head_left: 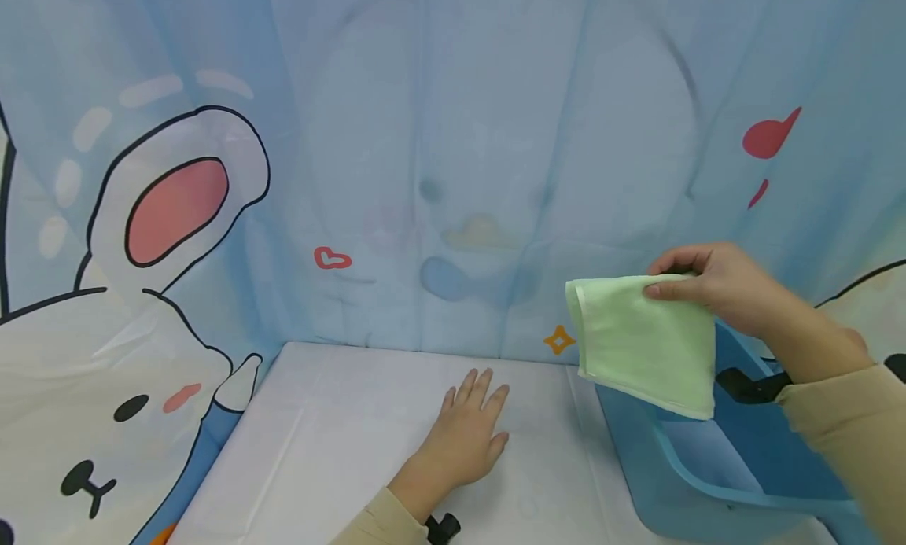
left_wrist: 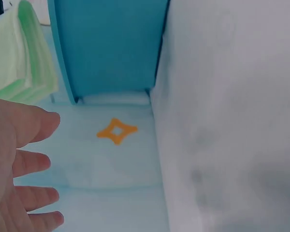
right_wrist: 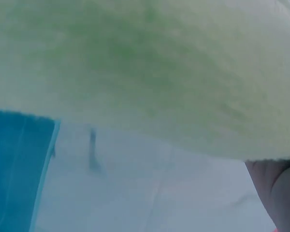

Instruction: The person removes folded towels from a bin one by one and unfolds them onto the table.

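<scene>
A folded light green cloth [head_left: 644, 344] hangs from my right hand [head_left: 715, 281], pinched at its top edge between thumb and fingers. It is held over the left rim of a blue plastic bin [head_left: 630, 435]. In the right wrist view the cloth [right_wrist: 150, 72] fills the upper part of the picture. My left hand [head_left: 467, 435] is over the white table, palm down with fingers spread, and holds nothing. The left wrist view shows its separated fingers [left_wrist: 36, 195], with layered folds of the cloth [left_wrist: 24, 58] beyond them.
The white tabletop [head_left: 340, 435] reaches back to a light blue curtain [head_left: 495, 136] with printed figures. A printed rabbit [head_left: 85, 388] covers the left side. The bin stands at the table's right, under my right forearm.
</scene>
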Motion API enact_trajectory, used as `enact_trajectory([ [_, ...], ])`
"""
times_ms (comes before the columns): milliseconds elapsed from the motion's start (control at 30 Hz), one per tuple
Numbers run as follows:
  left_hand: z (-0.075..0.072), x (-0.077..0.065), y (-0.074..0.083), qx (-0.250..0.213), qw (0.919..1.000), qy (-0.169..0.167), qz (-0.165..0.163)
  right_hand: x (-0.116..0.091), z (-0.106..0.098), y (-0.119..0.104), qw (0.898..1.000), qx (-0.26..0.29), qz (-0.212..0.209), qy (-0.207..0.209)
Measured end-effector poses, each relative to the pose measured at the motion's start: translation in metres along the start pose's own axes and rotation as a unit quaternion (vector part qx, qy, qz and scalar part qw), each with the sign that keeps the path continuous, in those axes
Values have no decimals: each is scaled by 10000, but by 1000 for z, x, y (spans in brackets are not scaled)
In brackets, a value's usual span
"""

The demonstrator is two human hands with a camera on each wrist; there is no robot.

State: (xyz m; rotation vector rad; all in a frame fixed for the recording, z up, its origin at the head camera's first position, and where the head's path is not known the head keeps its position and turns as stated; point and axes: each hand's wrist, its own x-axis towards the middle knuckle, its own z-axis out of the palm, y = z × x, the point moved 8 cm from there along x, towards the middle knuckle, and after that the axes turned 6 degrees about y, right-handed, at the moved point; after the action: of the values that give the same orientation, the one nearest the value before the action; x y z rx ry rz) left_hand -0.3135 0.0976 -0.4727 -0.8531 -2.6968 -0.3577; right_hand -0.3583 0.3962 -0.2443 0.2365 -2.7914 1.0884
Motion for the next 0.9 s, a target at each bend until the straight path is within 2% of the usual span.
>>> enact_trajectory([
  [133, 2, -11, -24, -88, 9996, 13, -281, 2, 19, -19, 9996, 213, -168, -41],
  [300, 7, -28, -43, -204, 9985, -2, -502, 3, 43, -37, 9989, 351, -294, 13],
  [533, 11, -60, -70, -444, 9949, -52, -903, 4, 81, -46, 9963, 818, -244, 78],
  [900, 6, -98, -105, -704, 9875, 53, -1411, -1, 136, -57, 9924, 1187, -195, -251],
])
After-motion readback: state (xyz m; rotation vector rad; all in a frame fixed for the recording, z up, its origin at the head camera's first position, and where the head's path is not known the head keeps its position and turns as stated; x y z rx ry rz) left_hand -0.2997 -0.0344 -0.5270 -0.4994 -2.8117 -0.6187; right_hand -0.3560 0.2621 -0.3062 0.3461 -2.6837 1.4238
